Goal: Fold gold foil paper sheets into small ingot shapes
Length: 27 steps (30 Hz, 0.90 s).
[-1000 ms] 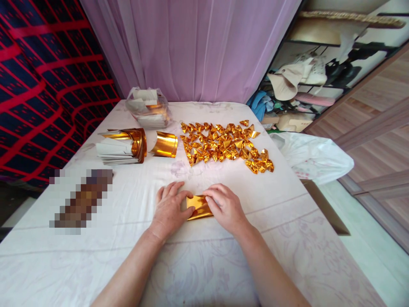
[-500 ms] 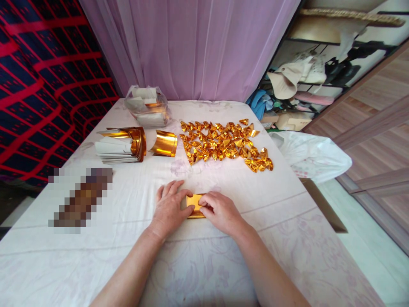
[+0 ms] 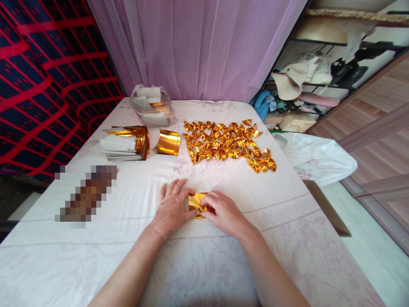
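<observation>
A small folded sheet of gold foil paper [image 3: 195, 198] lies on the table between my hands. My left hand [image 3: 172, 205] rests at its left side, thumb and index finger on the paper and the other fingers spread on the cloth. The thumb and curled fingers of my right hand [image 3: 225, 214] pinch its right part, hiding that end. Beyond my hands sits a group of folded gold foil pieces [image 3: 223, 143]. To their left stand a few curved gold foil sheets [image 3: 169, 143] and a thicker stack of foil paper [image 3: 123, 147], white backs showing.
A clear plastic bag [image 3: 151, 106] of more paper sits at the table's far left. The patterned tablecloth [image 3: 198, 264] covers the table. A white plastic bag [image 3: 326, 157] is off the right edge, near cluttered shelves [image 3: 303, 81]. A blurred-out patch [image 3: 86, 194] lies left.
The gold foil paper, flat and smooth before, now shows creases and a raised fold under my right fingers. My left thumb has shifted slightly right. The whole view has shifted a little.
</observation>
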Motion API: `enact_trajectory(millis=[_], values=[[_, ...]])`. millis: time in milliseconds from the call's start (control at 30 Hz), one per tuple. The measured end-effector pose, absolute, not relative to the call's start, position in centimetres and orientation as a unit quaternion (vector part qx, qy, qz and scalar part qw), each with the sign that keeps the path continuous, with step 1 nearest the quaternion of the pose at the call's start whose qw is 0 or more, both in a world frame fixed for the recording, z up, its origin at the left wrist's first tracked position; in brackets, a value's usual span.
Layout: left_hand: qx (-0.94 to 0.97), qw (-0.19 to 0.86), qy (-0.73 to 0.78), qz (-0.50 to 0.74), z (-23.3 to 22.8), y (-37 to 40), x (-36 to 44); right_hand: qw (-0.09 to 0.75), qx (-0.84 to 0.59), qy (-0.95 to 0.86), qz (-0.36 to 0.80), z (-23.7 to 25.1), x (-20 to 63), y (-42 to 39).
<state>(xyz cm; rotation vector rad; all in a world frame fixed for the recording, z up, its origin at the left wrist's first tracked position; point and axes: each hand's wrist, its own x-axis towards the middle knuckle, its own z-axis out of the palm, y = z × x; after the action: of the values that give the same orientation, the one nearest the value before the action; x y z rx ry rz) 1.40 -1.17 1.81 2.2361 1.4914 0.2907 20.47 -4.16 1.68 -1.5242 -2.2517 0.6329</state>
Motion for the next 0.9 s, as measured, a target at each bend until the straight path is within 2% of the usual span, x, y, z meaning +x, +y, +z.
enact_trajectory(millis=[367, 700, 900], values=[[0.807, 0.218, 0.542, 0.089, 1.8, -1.2, 1.5, 0.073, -0.598, -0.768, 0.217, 3.2, 21.2, -4.7], [0.800, 0.233, 0.546, 0.085, 2.0, -1.1, 1.5, 0.034, -0.615, -0.755, 0.224, 4.2, 22.1, -4.9], [0.798, 0.235, 0.547, 0.086, 2.0, -1.1, 1.5, 0.047, -0.608, -0.759, 0.228, 3.8, 23.0, -5.4]])
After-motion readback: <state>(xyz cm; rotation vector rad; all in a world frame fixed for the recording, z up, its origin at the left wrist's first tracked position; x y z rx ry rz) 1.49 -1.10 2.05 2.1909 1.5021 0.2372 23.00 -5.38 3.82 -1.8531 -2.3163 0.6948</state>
